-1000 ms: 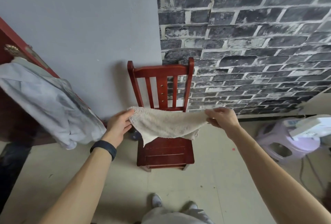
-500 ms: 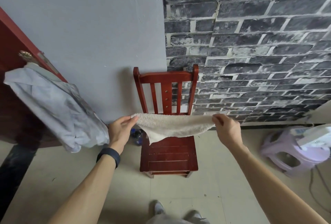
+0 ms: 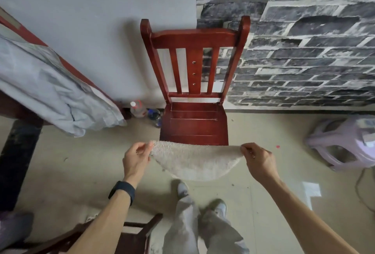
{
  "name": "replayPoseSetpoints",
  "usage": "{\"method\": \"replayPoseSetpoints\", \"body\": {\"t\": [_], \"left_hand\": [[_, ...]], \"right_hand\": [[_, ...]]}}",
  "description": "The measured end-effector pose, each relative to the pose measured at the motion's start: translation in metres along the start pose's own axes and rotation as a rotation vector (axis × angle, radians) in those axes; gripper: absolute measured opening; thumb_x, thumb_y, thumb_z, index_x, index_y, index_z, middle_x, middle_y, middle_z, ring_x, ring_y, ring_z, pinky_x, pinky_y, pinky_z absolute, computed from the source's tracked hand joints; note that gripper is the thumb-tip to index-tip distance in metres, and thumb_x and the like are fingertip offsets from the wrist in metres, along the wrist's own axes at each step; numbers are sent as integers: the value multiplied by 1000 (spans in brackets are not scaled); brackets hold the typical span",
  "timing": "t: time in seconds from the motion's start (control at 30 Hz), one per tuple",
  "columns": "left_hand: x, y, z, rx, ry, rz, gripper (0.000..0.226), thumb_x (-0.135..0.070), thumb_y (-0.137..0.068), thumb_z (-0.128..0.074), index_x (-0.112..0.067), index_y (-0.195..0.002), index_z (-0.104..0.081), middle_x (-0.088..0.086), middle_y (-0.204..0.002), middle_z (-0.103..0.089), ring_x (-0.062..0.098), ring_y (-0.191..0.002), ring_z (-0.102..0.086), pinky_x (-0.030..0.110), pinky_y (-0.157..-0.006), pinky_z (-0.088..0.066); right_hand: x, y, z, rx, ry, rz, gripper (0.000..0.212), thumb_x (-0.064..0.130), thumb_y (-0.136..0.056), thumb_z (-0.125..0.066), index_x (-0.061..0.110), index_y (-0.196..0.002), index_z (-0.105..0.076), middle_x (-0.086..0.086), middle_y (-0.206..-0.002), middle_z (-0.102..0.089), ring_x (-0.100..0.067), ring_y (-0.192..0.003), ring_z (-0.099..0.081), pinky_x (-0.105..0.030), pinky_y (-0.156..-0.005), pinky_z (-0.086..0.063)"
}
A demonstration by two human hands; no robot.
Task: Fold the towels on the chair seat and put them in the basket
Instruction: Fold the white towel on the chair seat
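Two bare hands hold one pale, fluffy towel [image 3: 194,161] stretched between them in the lower middle of the frame. At the towel's upper left corner, the left hand [image 3: 136,159] pinches the cloth between thumb and curled fingers; a black wristband [image 3: 122,191] sits on that wrist. At the upper right corner, the right hand [image 3: 258,159] pinches it the same way, fingers closed tight on the edge. The towel sags in a rounded curve between the two grips, hanging in the air over the tiled floor [image 3: 263,196], just above the person's grey shoes [image 3: 182,188]. Its top edge lines up with the front edge of the seat of a red wooden chair [image 3: 193,123]; whether it touches the seat cannot be told. The chair stands in the centre of the frame, its slatted back against the wall. Two plastic bottles [image 3: 138,109] stand on the floor just left of the seat. A crumpled grey cloth [image 3: 50,95] hangs at the left edge. A dark brick wall [image 3: 304,50] fills the upper right, and a pale purple plastic stool [image 3: 343,146] stands at the right edge. Part of a second chair [image 3: 134,239] shows at the bottom edge.
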State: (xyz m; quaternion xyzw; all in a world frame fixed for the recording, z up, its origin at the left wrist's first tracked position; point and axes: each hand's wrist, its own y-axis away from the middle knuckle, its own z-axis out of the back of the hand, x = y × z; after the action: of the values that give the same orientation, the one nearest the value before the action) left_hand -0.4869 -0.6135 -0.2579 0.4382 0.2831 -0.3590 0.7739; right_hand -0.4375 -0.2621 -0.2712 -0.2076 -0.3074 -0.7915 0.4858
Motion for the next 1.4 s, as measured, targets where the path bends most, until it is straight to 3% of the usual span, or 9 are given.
{"method": "replayPoseSetpoints", "body": {"t": [0.2,0.47,0.57,0.63,0.7,0.83,0.97,1.17,1.4], "left_hand": [[18,-145,-80,47,129,120,24,-26,-89,-73,-8,-101,-64,11,-96,-71,22,-74,-70,38,-79,-60],[73,-330,-191,69,322,270,13,-22,-85,-78,-18,-84,-65,11,-106,-72,20,-87,-72,32,-82,-58],[73,-356,-204,77,412,218,13,-16,-88,-73,-12,-98,-66,10,-107,-71,23,-95,-72,27,-81,-58],[77,-359,-205,164,378,159,26,-19,-91,-70,-18,-116,-63,5,-121,-66,18,-110,-66,27,-89,-53],[93,-346,-198,225,127,82,41,-29,-89,-69,-29,-128,-57,-5,-135,-56,11,-120,-56,29,-97,-46],[148,-281,-179,100,-387,11,36,-24,-90,-66,-16,-124,-55,2,-128,-54,19,-105,-62,28,-85,-48],[195,-217,-169,59,-519,245,37,-29,-87,-66,-12,-117,-52,13,-122,-50,32,-107,-56,42,-89,-51],[227,-190,-169,126,-632,254,32,-39,-90,-61,-16,-111,-58,12,-119,-56,34,-110,-57,43,-88,-52],[232,-186,-158,176,-481,272,19,-31,-93,-61,-16,-105,-62,0,-105,-68,21,-97,-62,29,-83,-47]], "right_hand": [[-20,-123,-85,38,-218,-303,17,22,-92,-65,34,-80,-69,9,-70,-73,-20,-76,-72,-35,-77,-59],[-79,-276,-214,-129,-446,-505,16,16,-87,-69,9,-100,-76,2,-64,-69,-14,-56,-59,-27,-53,-47],[-85,-306,-224,-64,-532,-472,34,8,-91,-68,8,-125,-67,-1,-97,-74,-17,-81,-67,-31,-75,-56],[-89,-311,-223,136,-695,-431,62,-6,-92,-61,23,-145,-48,-3,-140,-56,-22,-118,-61,-36,-99,-52],[-98,-296,-223,190,-637,-403,70,-7,-90,-63,32,-146,-45,-3,-154,-42,-24,-131,-53,-41,-103,-51],[-122,-208,-242,30,-184,-575,45,22,-85,-74,16,-127,-58,-10,-123,-67,-27,-102,-65,-38,-85,-53],[-148,-117,-265,111,37,-737,45,37,-83,-73,15,-118,-55,-11,-116,-58,-34,-108,-57,-42,-94,-46],[-152,-88,-276,77,-39,-717,28,34,-93,-66,15,-106,-50,-10,-107,-60,-27,-92,-52,-31,-78,-36],[-156,-95,-271,87,-336,-839,25,19,-83,-72,13,-102,-56,-7,-86,-67,-22,-76,-66,-43,-76,-61]]}}
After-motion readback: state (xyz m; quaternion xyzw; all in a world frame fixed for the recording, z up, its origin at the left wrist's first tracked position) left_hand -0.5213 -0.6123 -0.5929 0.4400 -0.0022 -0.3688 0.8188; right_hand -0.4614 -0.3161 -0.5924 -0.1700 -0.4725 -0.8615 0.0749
